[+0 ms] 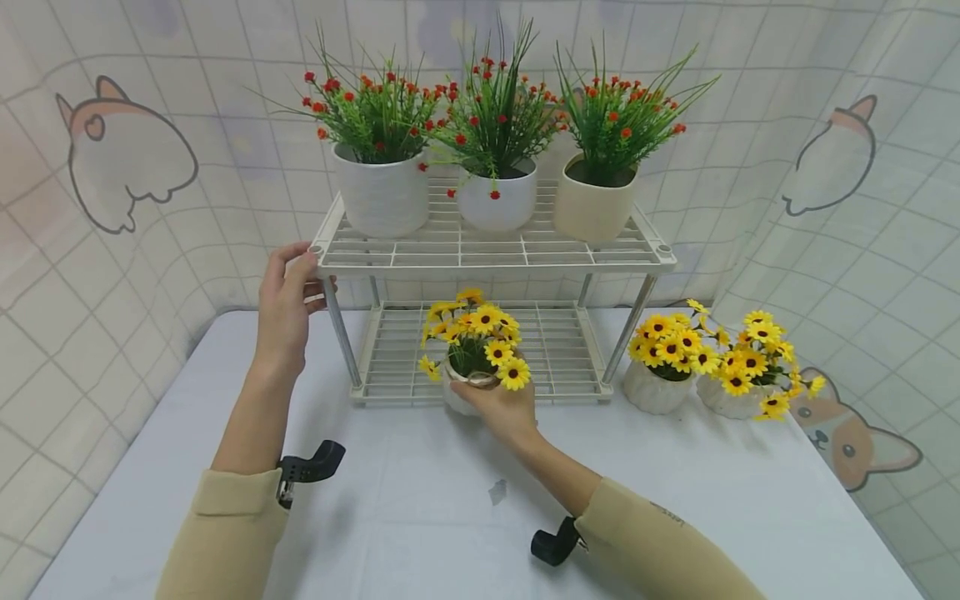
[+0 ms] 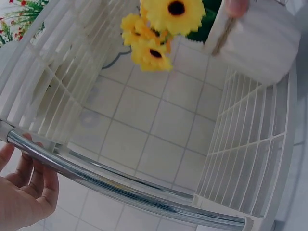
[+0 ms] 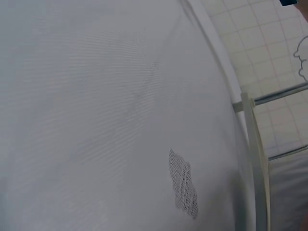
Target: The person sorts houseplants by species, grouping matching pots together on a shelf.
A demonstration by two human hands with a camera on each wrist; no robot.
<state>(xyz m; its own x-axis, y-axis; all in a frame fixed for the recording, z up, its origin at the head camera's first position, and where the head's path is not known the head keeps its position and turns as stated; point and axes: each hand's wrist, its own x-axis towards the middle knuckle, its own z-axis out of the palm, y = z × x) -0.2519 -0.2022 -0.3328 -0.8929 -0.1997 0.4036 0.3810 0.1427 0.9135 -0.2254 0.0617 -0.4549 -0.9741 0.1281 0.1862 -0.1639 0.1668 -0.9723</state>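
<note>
A white two-tier wire rack [image 1: 495,268] with chrome legs stands on the table. My left hand [image 1: 287,292] grips its upper left front corner, fingers round the top of the chrome post [image 2: 120,185]. At the front edge of the lower shelf [image 1: 555,350], my right hand [image 1: 504,407] holds a white pot [image 1: 459,398] of yellow daisy-like flowers [image 1: 480,329]. In the left wrist view this pot [image 2: 260,43] appears at the upper right, with a fingertip on its rim. The right wrist view hardly shows the right hand.
Three pots with red-flowered grassy plants [image 1: 378,196] stand on the upper shelf. To the right of the rack, two white pots [image 1: 658,390] of yellow flowers stand side by side on the white tablecloth [image 1: 420,517]. A tile-patterned curtain [image 1: 225,50] hangs behind.
</note>
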